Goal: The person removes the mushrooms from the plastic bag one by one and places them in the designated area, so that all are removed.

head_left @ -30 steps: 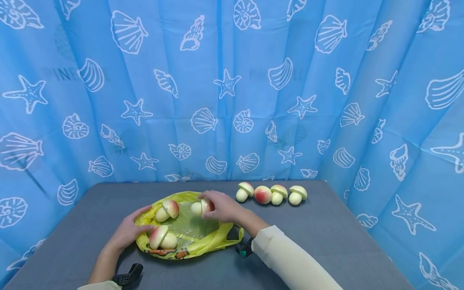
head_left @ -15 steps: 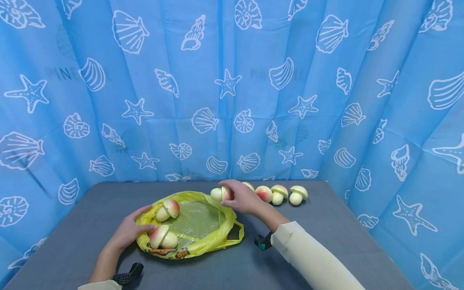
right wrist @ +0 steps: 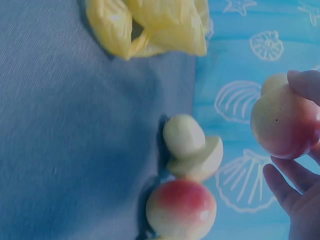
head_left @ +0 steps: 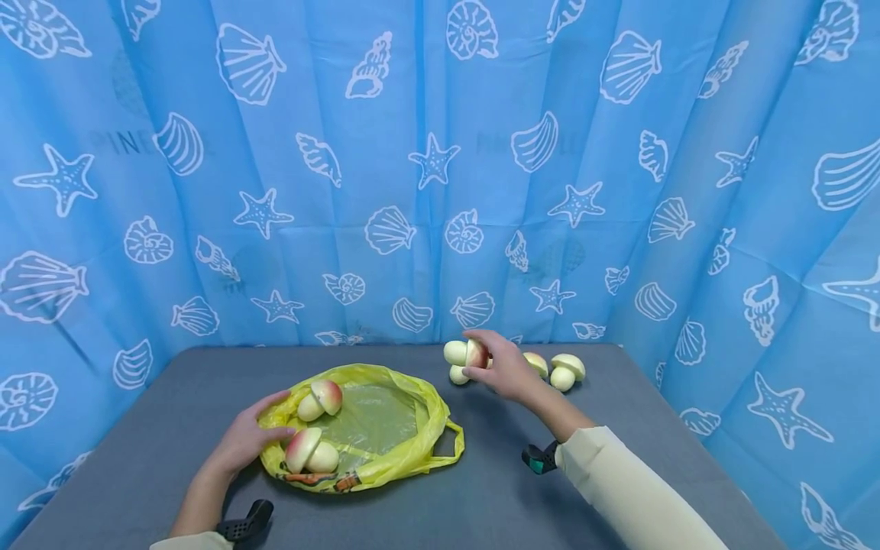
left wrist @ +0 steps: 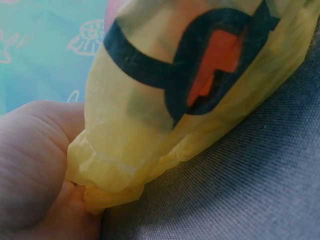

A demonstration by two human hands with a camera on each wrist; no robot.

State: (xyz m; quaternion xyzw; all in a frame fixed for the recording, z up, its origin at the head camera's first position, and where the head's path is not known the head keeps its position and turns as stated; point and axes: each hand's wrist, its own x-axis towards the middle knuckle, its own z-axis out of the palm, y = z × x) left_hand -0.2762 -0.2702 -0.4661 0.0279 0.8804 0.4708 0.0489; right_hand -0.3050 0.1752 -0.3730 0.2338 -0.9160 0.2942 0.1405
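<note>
My right hand (head_left: 505,367) holds a toy mushroom (head_left: 467,354) by its red-tinged cap, raised above the row at the back of the table; the pale stem points left. In the right wrist view, fingers and thumb pinch that mushroom (right wrist: 285,120). A yellow plastic bag (head_left: 406,458) lies with its mouth spread wide. Two toy mushrooms rest in it at the left, an upper one (head_left: 320,400) and a lower one (head_left: 312,451). My left hand (head_left: 244,435) grips the bag's left side, its thumb over the rim. Printed plastic (left wrist: 145,100) hides its fingertips in the left wrist view.
Several toy mushrooms stand in a row at the back right, among them the rightmost one (head_left: 567,372) and one with its red cap forward (right wrist: 182,210). The grey table (head_left: 619,466) ends at a blue shell-patterned curtain (head_left: 440,191).
My right hand has lifted the mushroom out of the bag and carried it right, over the row at the back. My left hand and the bag have stayed in place.
</note>
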